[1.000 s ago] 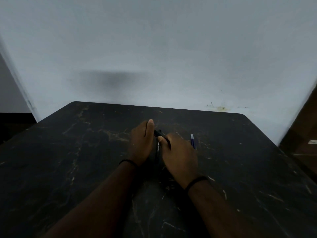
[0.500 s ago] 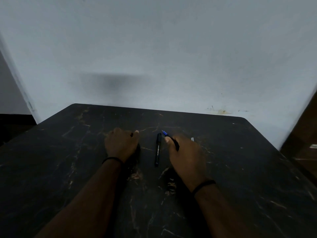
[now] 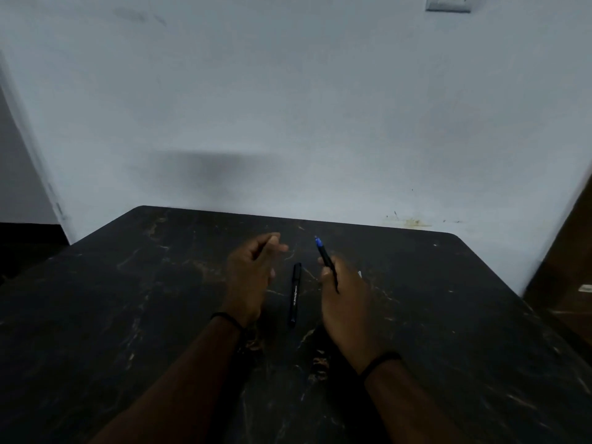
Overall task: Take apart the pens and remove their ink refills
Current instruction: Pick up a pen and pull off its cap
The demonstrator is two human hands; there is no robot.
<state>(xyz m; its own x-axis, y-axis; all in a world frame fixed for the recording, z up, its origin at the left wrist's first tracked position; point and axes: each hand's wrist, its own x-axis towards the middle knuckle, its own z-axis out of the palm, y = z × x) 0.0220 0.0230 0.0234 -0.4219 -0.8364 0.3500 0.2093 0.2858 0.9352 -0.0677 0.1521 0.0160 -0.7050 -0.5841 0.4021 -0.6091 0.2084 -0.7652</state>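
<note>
Dim room, pale blue-grey wall [image 3: 288, 107] behind a dark marble-patterned table [image 3: 448, 331] with pale veining. I see the table's far edge meet the wall; both far corners are rounded. Landmark: the black pen body [image 3: 295, 293] lying flat on the table, long axis running away from me.

Left hand [image 3: 251, 277] sits just left of that pen body, raised off the table, fingers loosely spread and relaxed, holding nothing that I can make out. Right hand [image 3: 344, 296] is just right of the pen body; its grip is curled round a second black pen [image 3: 326, 261], blue tip pointing up and away toward the wall. A small pale piece [image 3: 359, 274] shows right of that hand; cannot tell what it is.

Bare table surface stretches wide left and right of the pen body, and nearer me.

White lettering runs along the pen body; too small to read.

Dark wristbands on both wrists. Wall plate [image 3: 448, 3] high right of the pen body.
</note>
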